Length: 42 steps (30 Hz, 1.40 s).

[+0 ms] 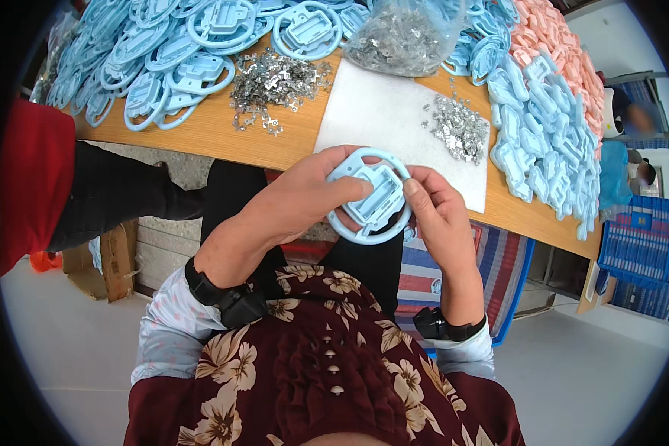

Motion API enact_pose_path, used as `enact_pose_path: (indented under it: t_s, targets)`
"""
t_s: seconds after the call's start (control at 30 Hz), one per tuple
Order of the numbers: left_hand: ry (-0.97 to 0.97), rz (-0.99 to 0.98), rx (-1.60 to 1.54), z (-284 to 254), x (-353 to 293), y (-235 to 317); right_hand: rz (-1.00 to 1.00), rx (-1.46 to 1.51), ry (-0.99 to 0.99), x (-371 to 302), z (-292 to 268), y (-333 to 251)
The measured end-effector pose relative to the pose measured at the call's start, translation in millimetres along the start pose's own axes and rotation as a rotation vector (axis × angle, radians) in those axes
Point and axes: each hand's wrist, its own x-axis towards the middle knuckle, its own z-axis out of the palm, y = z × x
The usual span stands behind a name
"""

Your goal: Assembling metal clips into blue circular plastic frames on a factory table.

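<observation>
A light blue plastic ring-shaped part [381, 236], like a toy steering wheel with a boxy hollow in its middle, is held above my lap at the table's front edge. My left hand [308, 189] grips it from the left, thumb laid across the central housing. On the right rim, my right hand [435, 212] pinches the ring between thumb and fingers. Whether a small metal piece is in the right fingers, I cannot tell. Just beyond the hands lies a white sheet [375, 104] with a small heap of metal clips [459, 128] on it.
Light blue wheel parts [145, 48] pile up at the far left, beside a heap of metal pieces [275, 82]. A clear bag of metal pieces [401, 41] stands behind the sheet. Blue casings [543, 134] and pink casings [554, 44] lie right. A person's leg [119, 197] is at left.
</observation>
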Motion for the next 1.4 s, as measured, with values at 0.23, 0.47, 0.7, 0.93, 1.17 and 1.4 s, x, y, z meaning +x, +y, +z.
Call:
enact_pose_path:
  t_s: [0.23, 0.47, 0.7, 0.93, 1.17, 1.4]
  targets:
    - [0.137, 0.261, 0.547, -1.0, -0.2, -6.3, 0.291, 0.449, -0.232, -0.2, 3.1, -4.5]
    - [0.183, 0.465, 1.036, 6.2, -1.4, -0.4, 0.279, 0.381, -0.242, -1.3, 4.9, -8.6]
    - [0.079, 0.465, 1.176, 7.3, -6.9, 4.3, 0.229, 0.338, -0.262, -1.3, 5.3, -15.7]
    - [-0.159, 0.023, -0.364, -24.8, -1.1, -13.1, 0.128, 0.543, -0.212, 2.2, 17.5, -26.3]
    - [-0.255, 0.037, -0.612, -18.9, -7.7, -29.2, 0.008, 0.515, -0.081, 3.4, 53.5, -18.9]
    - [-0.313, 0.033, -0.535, -24.7, -9.5, -36.0, -0.005, 0.385, -0.004, 7.9, 60.8, -20.7]
